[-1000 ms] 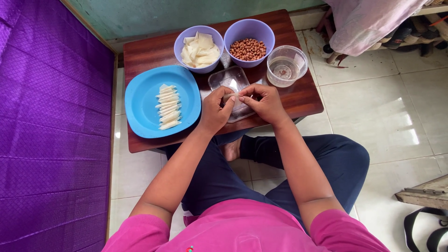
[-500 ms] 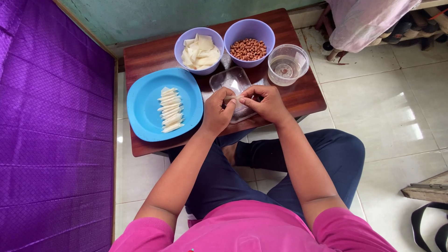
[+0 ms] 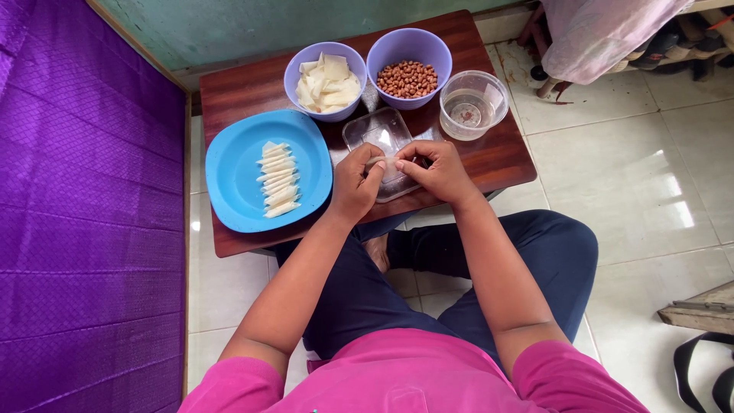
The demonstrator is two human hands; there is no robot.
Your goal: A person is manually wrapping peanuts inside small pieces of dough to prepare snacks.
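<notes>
Blue plastic plate (image 3: 229, 176) at the left of the low wooden table (image 3: 245, 95) carries a short column of finished pale rolls (image 3: 277, 178), laid side by side and touching. That stack reads as the done part of the work. What is left looks larger: the lilac bowl of cut wrapper pieces (image 3: 326, 80) is still heaped, and the second lilac bowl of peanuts (image 3: 409, 78) beside it is well filled. A clear round cup of water (image 3: 471, 107) stands just right of the peanuts.

Both hands meet over a clear rectangular tray (image 3: 379, 134) near the table's front edge. The left hand (image 3: 356, 183) and right hand (image 3: 440, 170) pinch a small pale wrapper (image 3: 388, 164) between their fingertips, each closed on one end of it; whether a peanut already sits inside cannot be told.

The table is dark reddish wood, set on pale glossy floor tiles (image 3: 650, 176). A purple quilted cloth (image 3: 84, 229) fills the left side, a green wall (image 3: 252, 27) lies behind the table, and a pinkish cloth (image 3: 604, 34) hangs at upper right. The person sits cross-legged in dark trousers and a pink top
</notes>
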